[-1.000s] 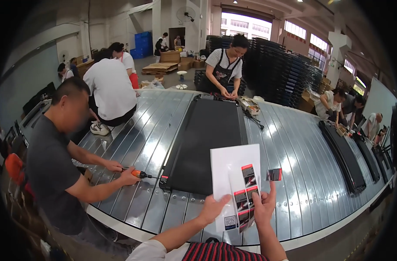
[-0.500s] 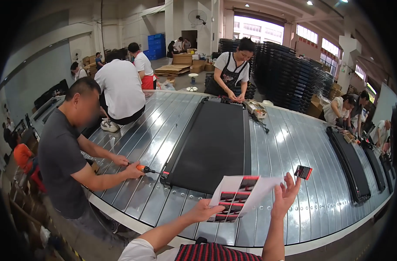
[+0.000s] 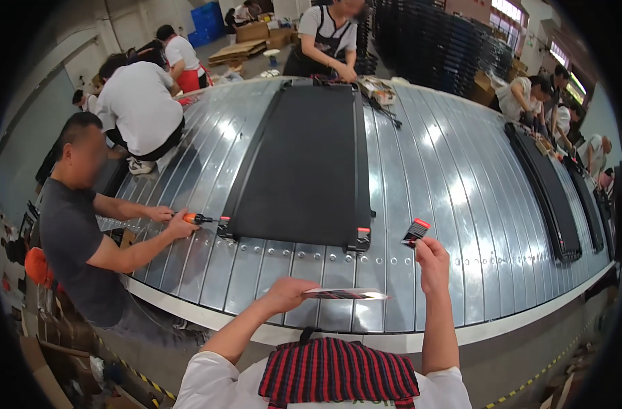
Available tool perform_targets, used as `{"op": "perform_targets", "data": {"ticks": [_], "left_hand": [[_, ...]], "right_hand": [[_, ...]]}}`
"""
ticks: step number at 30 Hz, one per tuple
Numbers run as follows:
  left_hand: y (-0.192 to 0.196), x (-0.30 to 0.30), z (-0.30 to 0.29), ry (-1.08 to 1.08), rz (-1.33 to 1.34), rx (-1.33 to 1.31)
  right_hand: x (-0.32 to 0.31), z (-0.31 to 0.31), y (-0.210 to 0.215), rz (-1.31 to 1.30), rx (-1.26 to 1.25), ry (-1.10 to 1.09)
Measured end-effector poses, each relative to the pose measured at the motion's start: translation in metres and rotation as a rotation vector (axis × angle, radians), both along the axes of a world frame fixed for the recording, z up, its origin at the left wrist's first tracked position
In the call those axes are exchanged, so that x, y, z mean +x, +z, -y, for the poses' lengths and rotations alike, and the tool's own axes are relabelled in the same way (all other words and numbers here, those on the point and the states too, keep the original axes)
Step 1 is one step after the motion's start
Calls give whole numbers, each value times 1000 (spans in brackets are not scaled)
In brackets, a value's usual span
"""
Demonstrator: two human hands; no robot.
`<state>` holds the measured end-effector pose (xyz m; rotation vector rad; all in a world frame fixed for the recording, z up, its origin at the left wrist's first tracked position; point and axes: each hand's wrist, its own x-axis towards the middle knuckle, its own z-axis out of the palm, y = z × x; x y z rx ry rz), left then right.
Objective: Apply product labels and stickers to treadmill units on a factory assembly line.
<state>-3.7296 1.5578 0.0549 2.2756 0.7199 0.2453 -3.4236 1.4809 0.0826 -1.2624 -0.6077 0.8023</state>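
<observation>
Head view showed the right hand (image 3: 433,262) pinching a small black-and-red sticker (image 3: 415,232), raised just above the ribbed metal conveyor (image 3: 461,177). Left hand (image 3: 290,293) was closed on a sticker sheet (image 3: 345,294), held flat, edge-on to the camera, over the conveyor's near edge. Step judged: a label peeled off the sheet, ready to apply. The black treadmill deck (image 3: 301,163) lay near, its red-tipped corner cap (image 3: 362,238) just left of the sticker. Next move likely needed careful alignment on the deck before pressing down.
</observation>
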Motion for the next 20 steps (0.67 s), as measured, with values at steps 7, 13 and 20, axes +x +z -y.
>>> {"op": "perform_targets", "data": {"ticks": [7, 13, 20], "left_hand": [[-28, 36, -12, -63, -167, 205], [-39, 82, -46, -123, -198, 317], [-63, 126, -98, -162, -180, 406]], "right_hand": [[32, -61, -66, -144, -323, 193], [42, -115, -119, -127, -449, 229], [37, -153, -147, -218, -472, 242]]}}
